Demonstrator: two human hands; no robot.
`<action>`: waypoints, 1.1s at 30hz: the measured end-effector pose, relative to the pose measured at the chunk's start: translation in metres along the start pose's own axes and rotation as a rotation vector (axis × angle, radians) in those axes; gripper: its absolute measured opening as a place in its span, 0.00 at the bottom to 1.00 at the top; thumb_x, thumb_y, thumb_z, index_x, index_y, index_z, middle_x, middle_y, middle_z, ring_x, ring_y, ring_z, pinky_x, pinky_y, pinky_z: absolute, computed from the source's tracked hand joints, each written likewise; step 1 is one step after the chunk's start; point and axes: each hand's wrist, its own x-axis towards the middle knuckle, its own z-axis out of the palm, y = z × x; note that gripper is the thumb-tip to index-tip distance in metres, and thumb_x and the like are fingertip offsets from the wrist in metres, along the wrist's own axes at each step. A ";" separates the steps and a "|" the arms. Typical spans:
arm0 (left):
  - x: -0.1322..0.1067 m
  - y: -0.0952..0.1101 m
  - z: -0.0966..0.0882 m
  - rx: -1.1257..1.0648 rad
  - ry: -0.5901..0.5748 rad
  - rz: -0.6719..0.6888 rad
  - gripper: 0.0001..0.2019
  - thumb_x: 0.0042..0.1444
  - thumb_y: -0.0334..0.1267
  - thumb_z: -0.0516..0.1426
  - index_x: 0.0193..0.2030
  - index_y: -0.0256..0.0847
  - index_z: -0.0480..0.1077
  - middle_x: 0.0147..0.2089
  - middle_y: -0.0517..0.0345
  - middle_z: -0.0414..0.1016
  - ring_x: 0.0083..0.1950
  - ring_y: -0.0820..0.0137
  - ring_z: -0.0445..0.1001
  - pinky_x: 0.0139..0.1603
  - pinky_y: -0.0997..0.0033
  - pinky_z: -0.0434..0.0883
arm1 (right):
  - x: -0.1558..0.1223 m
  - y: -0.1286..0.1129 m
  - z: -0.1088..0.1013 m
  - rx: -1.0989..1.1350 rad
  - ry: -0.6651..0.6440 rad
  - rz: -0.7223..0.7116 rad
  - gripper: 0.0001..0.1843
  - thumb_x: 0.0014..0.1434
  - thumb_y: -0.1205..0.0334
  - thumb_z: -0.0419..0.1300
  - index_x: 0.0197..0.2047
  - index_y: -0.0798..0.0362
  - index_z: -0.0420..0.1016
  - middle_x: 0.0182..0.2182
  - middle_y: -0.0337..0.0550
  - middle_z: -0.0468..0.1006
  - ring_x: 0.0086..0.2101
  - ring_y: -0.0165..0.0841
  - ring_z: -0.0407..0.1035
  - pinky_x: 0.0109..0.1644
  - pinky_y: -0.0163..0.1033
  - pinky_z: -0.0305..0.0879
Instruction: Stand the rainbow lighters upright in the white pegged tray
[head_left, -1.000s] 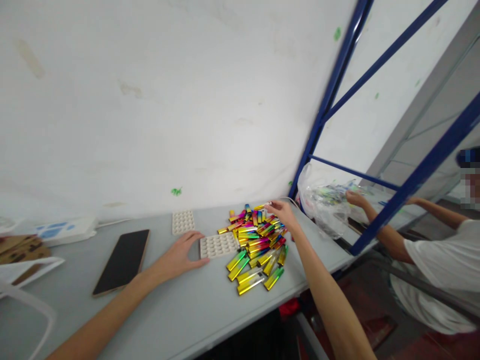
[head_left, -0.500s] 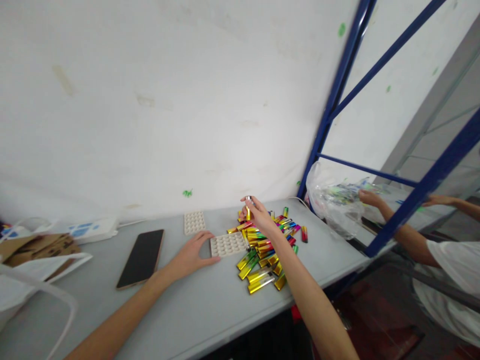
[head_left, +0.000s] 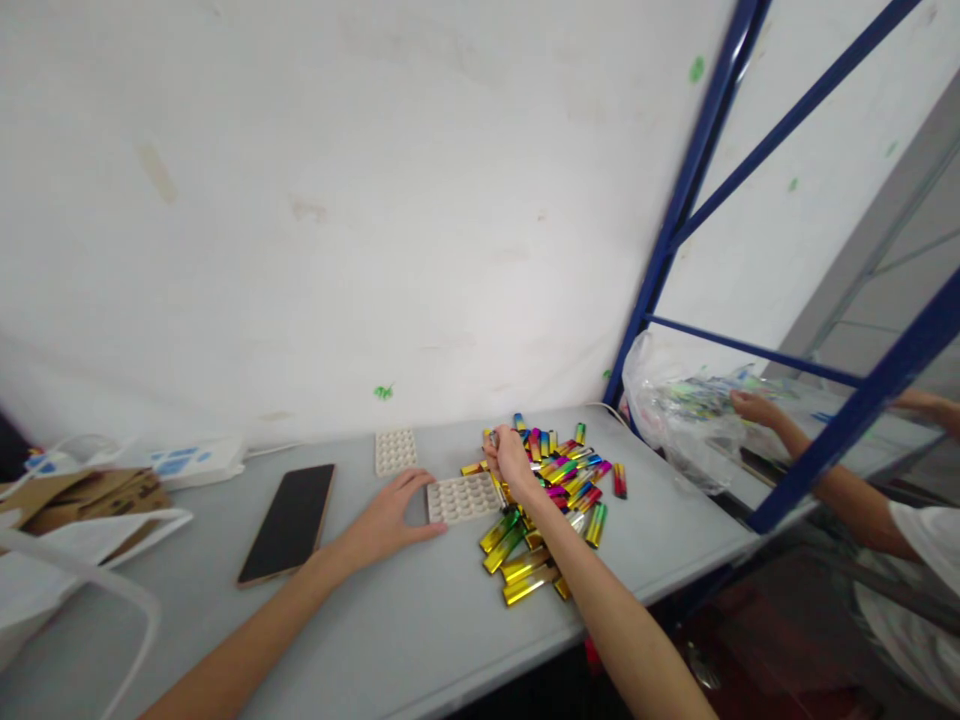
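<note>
A small white tray with rows of round pockets (head_left: 463, 498) lies on the grey table. My left hand (head_left: 390, 520) grips its left end, fingers at the far corner and thumb at the near one. My right hand (head_left: 510, 462) is closed over the tray's right end, by the pile. Between its fingertips is a lighter (head_left: 493, 438), of which only the silvery top shows; the rest is hidden by the hand. Many shiny lighters (head_left: 525, 585) in gold, green, red, blue and purple lie heaped around and under my right forearm.
A second pocketed tray (head_left: 395, 451) lies near the wall. Left of my hand are a dark phone (head_left: 289, 522), a white power strip (head_left: 196, 462) and cardboard (head_left: 94, 500) in a white bag. A blue rack post (head_left: 675, 230) and a co-worker's arm (head_left: 817, 455) by a plastic bag (head_left: 675, 410) are right.
My right hand has come down with the lighter from above the pile to the tray's right end, turning its back upward. My left hand stays on the tray. The view has shifted slightly.
</note>
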 end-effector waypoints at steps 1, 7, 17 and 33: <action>0.000 0.000 0.000 0.000 0.001 0.003 0.32 0.57 0.60 0.68 0.61 0.44 0.73 0.65 0.44 0.75 0.68 0.48 0.74 0.73 0.46 0.68 | -0.001 0.000 0.000 -0.023 0.027 -0.013 0.28 0.69 0.39 0.43 0.21 0.45 0.51 0.14 0.33 0.50 0.18 0.28 0.43 0.21 0.36 0.38; 0.000 0.001 0.001 -0.011 0.006 0.020 0.31 0.58 0.60 0.67 0.62 0.44 0.73 0.65 0.44 0.76 0.67 0.48 0.74 0.72 0.46 0.69 | -0.003 -0.005 0.007 0.079 0.036 0.125 0.35 0.66 0.24 0.46 0.25 0.46 0.57 0.15 0.28 0.47 0.17 0.26 0.42 0.20 0.33 0.39; 0.004 -0.008 0.009 0.013 0.063 -0.059 0.33 0.48 0.63 0.72 0.53 0.42 0.77 0.66 0.42 0.76 0.68 0.45 0.74 0.72 0.46 0.69 | -0.019 -0.012 0.016 -0.221 -0.256 -0.295 0.24 0.65 0.37 0.63 0.49 0.48 0.77 0.41 0.42 0.79 0.38 0.36 0.74 0.45 0.42 0.75; 0.004 -0.009 0.011 -0.051 0.095 -0.053 0.31 0.46 0.57 0.75 0.52 0.43 0.77 0.62 0.45 0.78 0.65 0.47 0.76 0.71 0.46 0.71 | -0.012 0.008 0.032 -0.619 -0.287 -0.483 0.11 0.75 0.51 0.59 0.56 0.45 0.72 0.46 0.46 0.87 0.47 0.43 0.82 0.52 0.45 0.72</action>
